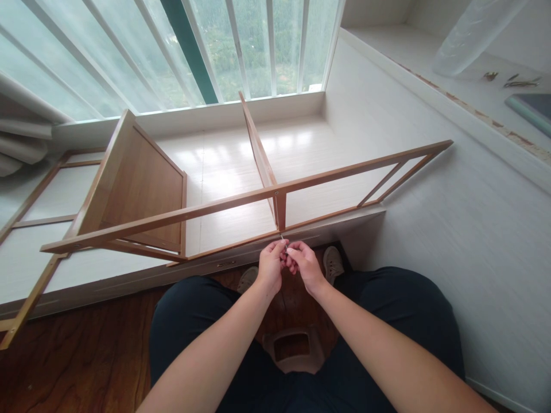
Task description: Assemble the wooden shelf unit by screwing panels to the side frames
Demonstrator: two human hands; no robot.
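My left hand [272,263] and my right hand [305,263] meet in front of the sill, fingers closed in a pinch. Between the fingertips is a thin, silvery metal piece [282,236], its tip pointing up; it is too small to tell its exact kind. Just beyond the fingers stands a wooden frame [232,202], its long rail running left to right. An upright wooden panel [258,150] seen edge-on joins the rail at the middle, and a wider wooden panel [142,183] stands at the left end.
Another slatted wooden frame [37,222] lies at the far left on the white window sill [219,166]. On the right shelf [400,43] are a clear plastic bag [469,43], small metal parts [522,81] and a dark flat device [534,109]. A stool [295,362] shows between my legs.
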